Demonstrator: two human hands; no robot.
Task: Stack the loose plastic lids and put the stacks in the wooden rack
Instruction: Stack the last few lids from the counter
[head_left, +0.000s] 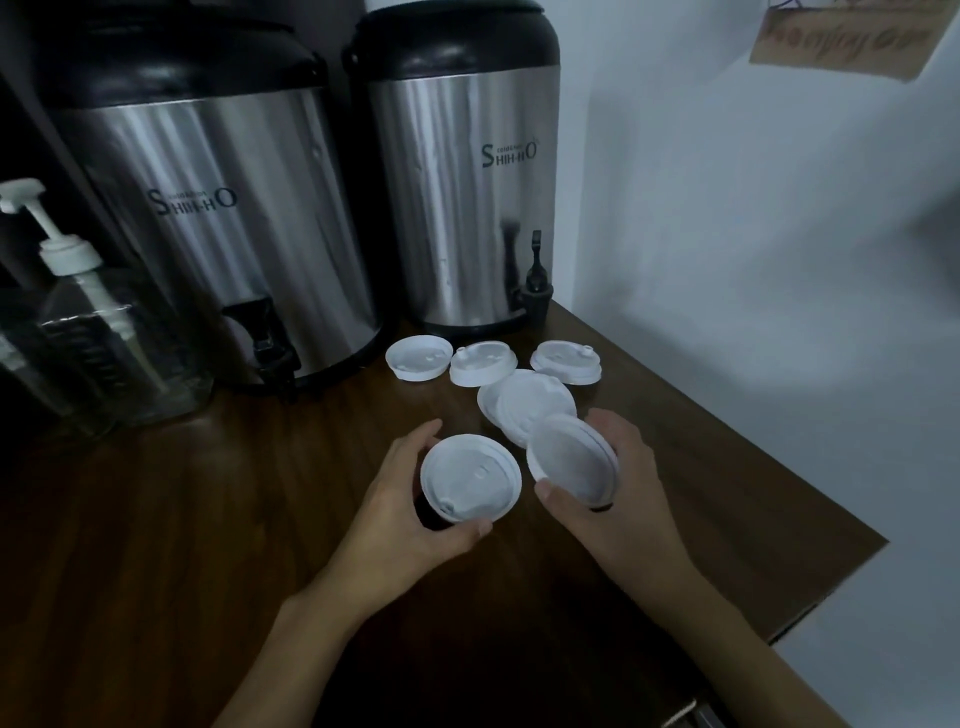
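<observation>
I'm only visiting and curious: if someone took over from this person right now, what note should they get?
Left hand grips a round white plastic lid; right hand grips a second lid, tilted.
Row of three lids lies before the steel urns, an overlapping pair nearer the hands.
Done: no finished stack shows.
Left: stack every lid, then rack them; wooden rack is out of view.
</observation>
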